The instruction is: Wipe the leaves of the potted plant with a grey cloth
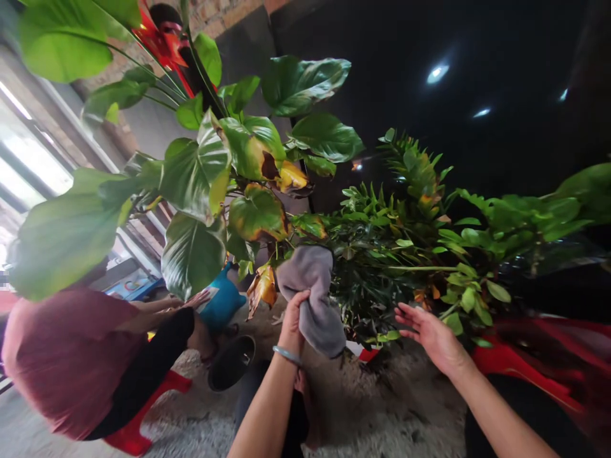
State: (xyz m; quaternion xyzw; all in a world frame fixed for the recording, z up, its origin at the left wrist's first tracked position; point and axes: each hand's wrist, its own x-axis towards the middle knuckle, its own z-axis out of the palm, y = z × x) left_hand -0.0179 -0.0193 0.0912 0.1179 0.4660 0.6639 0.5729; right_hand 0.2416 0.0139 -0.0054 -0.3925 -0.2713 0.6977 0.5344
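Observation:
A grey cloth (317,299) is gripped in the fist of my left hand (292,324), which wears a pale bangle (287,355). The cloth hangs above and below the fist, in front of dark green foliage (367,267). To the right, my right hand (432,340) is open, fingers stretched toward the low plants, holding nothing. Just above the cloth are broad leaves with yellow and brown edges (260,213). A withered orange-brown leaf (262,289) droops to the left of the cloth.
At left, a person in a pink top (71,356) sits on a red stool (131,432) beside a teal container (223,302). A dark bucket (232,364) stands on the rough floor (191,413). Something red (534,362) lies at right. Behind the plants rises a glossy black panel (429,38).

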